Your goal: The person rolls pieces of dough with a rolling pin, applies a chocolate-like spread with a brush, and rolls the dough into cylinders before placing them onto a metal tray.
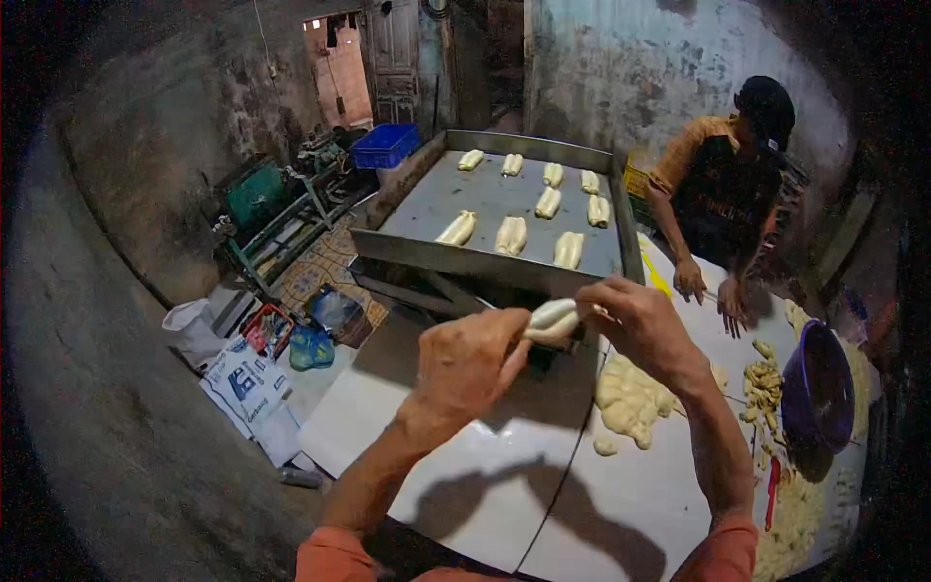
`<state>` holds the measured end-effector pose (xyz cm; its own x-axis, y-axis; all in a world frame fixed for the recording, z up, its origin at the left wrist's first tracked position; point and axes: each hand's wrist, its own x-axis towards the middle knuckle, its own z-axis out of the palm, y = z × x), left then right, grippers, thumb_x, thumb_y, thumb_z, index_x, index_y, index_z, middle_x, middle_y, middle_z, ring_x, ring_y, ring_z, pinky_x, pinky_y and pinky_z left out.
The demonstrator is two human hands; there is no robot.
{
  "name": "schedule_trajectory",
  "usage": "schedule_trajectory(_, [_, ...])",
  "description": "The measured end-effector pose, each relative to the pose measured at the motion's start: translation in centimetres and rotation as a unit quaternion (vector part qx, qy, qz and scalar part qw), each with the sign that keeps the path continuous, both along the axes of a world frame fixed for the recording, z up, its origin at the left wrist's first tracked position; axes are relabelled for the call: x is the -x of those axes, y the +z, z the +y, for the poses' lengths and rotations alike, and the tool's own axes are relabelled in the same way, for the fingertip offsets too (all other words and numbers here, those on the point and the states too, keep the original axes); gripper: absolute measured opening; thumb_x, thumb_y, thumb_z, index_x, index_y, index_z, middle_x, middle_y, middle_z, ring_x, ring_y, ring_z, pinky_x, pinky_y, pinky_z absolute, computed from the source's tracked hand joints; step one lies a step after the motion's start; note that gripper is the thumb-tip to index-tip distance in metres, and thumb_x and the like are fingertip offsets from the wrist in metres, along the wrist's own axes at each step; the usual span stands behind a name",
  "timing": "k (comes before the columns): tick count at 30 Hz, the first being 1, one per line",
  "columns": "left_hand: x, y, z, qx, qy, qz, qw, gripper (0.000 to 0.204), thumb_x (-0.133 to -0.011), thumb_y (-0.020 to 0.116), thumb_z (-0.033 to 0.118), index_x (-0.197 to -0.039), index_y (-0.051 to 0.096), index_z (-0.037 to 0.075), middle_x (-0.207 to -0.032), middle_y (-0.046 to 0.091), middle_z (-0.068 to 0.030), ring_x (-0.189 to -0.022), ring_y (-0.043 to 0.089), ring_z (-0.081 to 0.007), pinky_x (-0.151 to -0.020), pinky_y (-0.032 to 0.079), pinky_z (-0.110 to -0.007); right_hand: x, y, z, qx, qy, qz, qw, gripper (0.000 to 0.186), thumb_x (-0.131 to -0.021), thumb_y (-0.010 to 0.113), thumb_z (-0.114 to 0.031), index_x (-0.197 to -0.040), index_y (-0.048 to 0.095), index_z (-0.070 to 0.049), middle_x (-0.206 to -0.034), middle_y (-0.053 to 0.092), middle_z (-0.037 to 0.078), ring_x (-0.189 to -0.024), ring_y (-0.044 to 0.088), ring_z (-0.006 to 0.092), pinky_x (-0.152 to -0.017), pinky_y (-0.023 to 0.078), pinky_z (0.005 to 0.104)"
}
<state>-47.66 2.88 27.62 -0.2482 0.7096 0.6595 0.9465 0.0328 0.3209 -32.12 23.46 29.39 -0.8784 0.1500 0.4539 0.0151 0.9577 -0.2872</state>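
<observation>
"What have you got there?"

"A pale, glossy, elongated piece of dough. My left hand grips one end and my right hand pinches the other, fingers closed in on it. I'd say holding both ends keeps something so soft from sagging. It's up in the air, above the table."

"And below it?"

"The smooth white tabletop, split by a dark seam. To the right lies a lumpy, cream-coloured mound of dough, probably there for an easy reach."

"Farther right?"

"Small, finger-like yellowish dough pieces, just beside a round purple plastic basin that's tilted."

"What's past your hands?"

"A wide grey metal tray with raised walls. Nine plump, ridged dough pieces lie on it, set apart, likely so their soft sides won't stick. Beyond the table's right side stands a co-worker in a dark cap, both hands low over the tabletop."
</observation>
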Motion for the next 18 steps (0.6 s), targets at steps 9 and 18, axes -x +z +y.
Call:
schedule_trajectory(9, [20.5,3.4,2.1,0.07,0.186,0.034,0.979,0.031,-0.088,0.075,0.037,-0.106,0.079,0.011,-0.097,0.076,-0.0147,-0.089,0.074,-0.0341,-0.08,0.057,-0.046,30.4,2.5,4.0,-0.024,0.063,-0.03,0.997,0.024,-0.087,0.07,-0.01,-0.111,0.075,-0.008,-0.101,0.076,0.019,-0.093,0.073,0.0387,-0.082,0.057,0.0471])
schedule_trajectory(18, [28.1,1.9,4.2,0.256,0.208,0.041,0.943,0.037,-0.076,0.085,0.036,-0.089,0.079,0.002,-0.089,0.076,-0.0233,-0.086,0.076,-0.038,-0.074,0.058,-0.048,42.2,-3.6,5.5,-0.088,-0.003,-0.14,0.986,0.041,-0.084,0.059,-0.012,-0.123,0.073,-0.008,-0.092,0.073,0.026,-0.085,0.072,0.0439,-0.078,0.058,0.0522])
